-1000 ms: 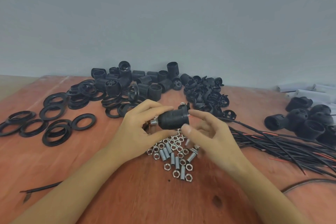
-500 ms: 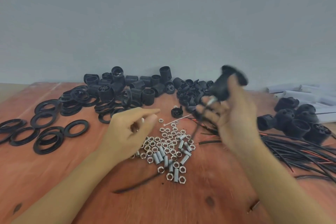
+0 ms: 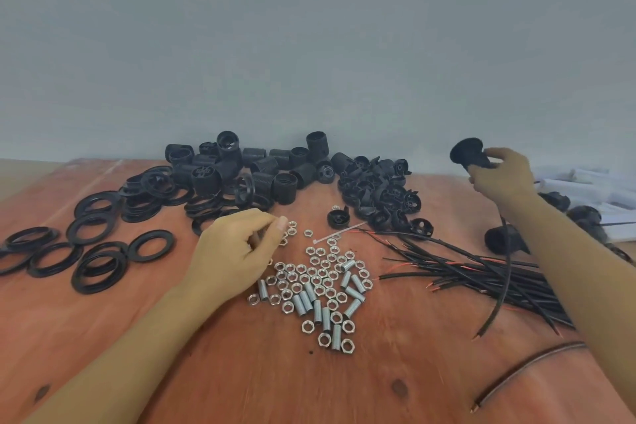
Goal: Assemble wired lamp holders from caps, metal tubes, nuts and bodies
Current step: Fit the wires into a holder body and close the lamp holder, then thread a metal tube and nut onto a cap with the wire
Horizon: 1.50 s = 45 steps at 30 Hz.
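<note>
On my feed the right hand [image 3: 502, 175] is up in the upper right of the frame, fingers curled round a black lamp holder [image 3: 469, 155], whose wire [image 3: 506, 272] hangs from it past the forearm towards the lower right. I read that piece as put together and on its way to the group of finished holders [image 3: 502, 239] lying at the right edge, just beyond the wire bundle [image 3: 464, 268]. The left hand [image 3: 237, 251] sits left of centre, low over the table [image 3: 241, 372], its fingers curled and thumb and forefinger close together at the top edge of the scattered nuts [image 3: 311, 272]. I cannot tell whether it already pinches one or nothing at all. The metal tubes [image 3: 326, 318] lie mixed among the nuts in the middle of the frame, the caps [image 3: 378, 189] are heaped above centre right with one loose cap [image 3: 339, 217] nearer the nuts, and the threaded bodies [image 3: 261, 165] are piled above centre left, with flat rings [image 3: 96, 251] spread to the far left. So I judge this the turnover between one unit and the next. The next move calls for setting the held holder down clear of the loose wires, so its lead does not tangle with them, and for the left hand to single out one nut or tube from the crowded pile.
</note>
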Tool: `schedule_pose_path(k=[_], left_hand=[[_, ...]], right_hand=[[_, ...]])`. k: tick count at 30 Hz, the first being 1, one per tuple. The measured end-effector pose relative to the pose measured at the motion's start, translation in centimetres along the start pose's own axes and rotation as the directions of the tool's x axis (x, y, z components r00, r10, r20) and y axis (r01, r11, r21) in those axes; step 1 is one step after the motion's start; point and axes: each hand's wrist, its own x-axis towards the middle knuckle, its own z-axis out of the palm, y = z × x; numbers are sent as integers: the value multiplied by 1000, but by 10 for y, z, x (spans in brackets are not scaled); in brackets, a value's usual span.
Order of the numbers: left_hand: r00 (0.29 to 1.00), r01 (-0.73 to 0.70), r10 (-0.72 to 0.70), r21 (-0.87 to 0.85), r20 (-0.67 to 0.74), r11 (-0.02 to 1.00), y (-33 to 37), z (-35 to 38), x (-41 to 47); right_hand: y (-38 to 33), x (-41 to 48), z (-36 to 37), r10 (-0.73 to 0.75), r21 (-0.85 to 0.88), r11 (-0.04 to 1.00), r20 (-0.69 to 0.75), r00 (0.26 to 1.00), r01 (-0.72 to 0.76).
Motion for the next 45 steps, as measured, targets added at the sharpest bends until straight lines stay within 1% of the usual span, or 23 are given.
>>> schedule_pose_path(k=[2,5,8,11,13,15,18,19,20,21,22,23,24,25,27,29,32,33,37,39,42,43,45], left_hand=[[999,32,-32,55,-3,998,-2,-2,2],[997,72,-73,95,11,993,-7,-3,4],[997,72,-75,87,30,994,-8,-3,3],[999,32,-36,116,36,993,-11,-4,4],[999,-21,16,150,30,989,-11,-5,8],[992,-127,122,186,36,974,-8,-5,14],[936,-351,335,249,106,903,-2,1,32],[926,-377,356,260,128,889,-1,4,39],[938,-345,321,253,130,904,0,8,46],[966,-248,227,206,121,947,2,10,54],[989,-105,93,105,116,989,4,13,60],[991,30,-27,-19,134,999,4,15,65],[979,145,-122,-141,161,979,5,16,68],[969,193,-158,-186,190,963,5,17,67],[960,153,-122,-105,254,983,4,17,57],[950,34,-39,22,310,999,5,15,42],[944,-122,80,115,320,986,7,10,23],[942,-147,102,122,321,982,8,8,19],[929,-170,120,115,351,979,12,6,8],[923,-204,140,150,359,967,16,9,6],[924,-224,149,184,351,957,20,12,4],[924,-224,147,189,352,956,20,11,4],[920,-212,131,189,370,959,20,8,4]], right_hand=[[7,-1,4,-81,-100,992,-49,996,76],[11,-5,7,-120,-168,979,-39,992,111],[11,-11,10,-135,-184,972,72,988,147],[7,-22,11,-202,-196,950,208,957,244],[0,-34,14,-258,-196,931,246,934,308],[-11,-51,17,-311,-180,915,256,915,361],[-31,-89,25,-423,-138,871,282,861,472],[-37,-104,28,-478,-124,839,298,826,530],[-42,-120,31,-534,-105,798,333,777,593],[-44,-134,34,-578,-84,753,392,716,653],[-43,-147,36,-591,-79,711,471,655,698],[-40,-159,39,-571,-106,674,554,606,731],[-36,-167,41,-533,-154,637,620,575,756],[-31,-173,43,-504,-194,606,657,561,771],[-22,-178,46,-493,-213,592,667,559,777],[-16,-181,49,-502,-190,613,656,564,767],[-7,-179,56,-505,-158,667,622,598,728],[-3,-178,58,-502,-146,688,611,612,711],[2,-176,62,-480,-95,760,586,653,643],[3,-177,65,-488,-94,760,571,660,643],[7,-179,67,-525,-83,739,552,649,669],[7,-180,66,-553,-58,735,526,646,676],[6,-182,63,-620,29,741,412,667,671]])
